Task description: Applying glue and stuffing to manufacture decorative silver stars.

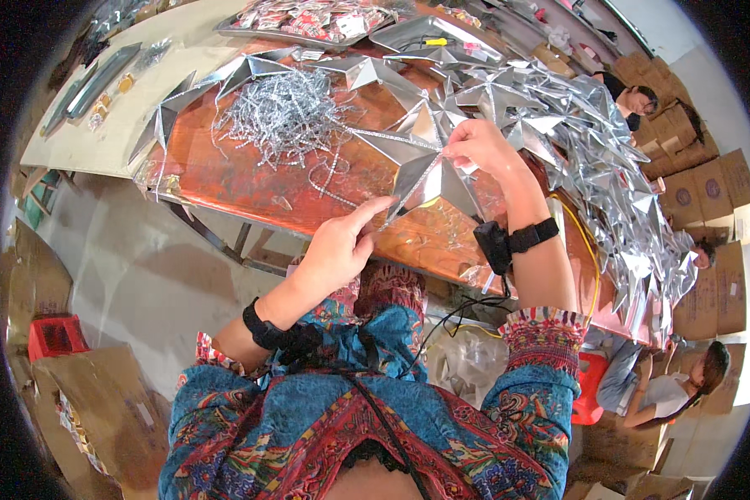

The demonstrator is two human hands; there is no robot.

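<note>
A shiny silver folded star (pixel 410 177) lies on the reddish-brown table in front of me. A thin sparkly silver strand (pixel 392 135) runs along its ridges from the left point to the centre, and another length follows the ridge toward the lower point. My right hand (pixel 479 147) is closed in a pinch on the strand at the star's centre. My left hand (pixel 339 247) has its index finger stretched out to the lower-left point, thumb apart and the other fingers curled. Left of the star sits a tangled heap of the same strand (pixel 283 117), with a loose loop trailing toward me.
More silver stars (pixel 550 117) are heaped along the table's right side, others lining its far edge. Behind stands a metal tray (pixel 308 23) of small red-and-white packets. A yellow cable (pixel 587 229) hangs at the right edge. Two people sit at right near cardboard boxes (pixel 708 192).
</note>
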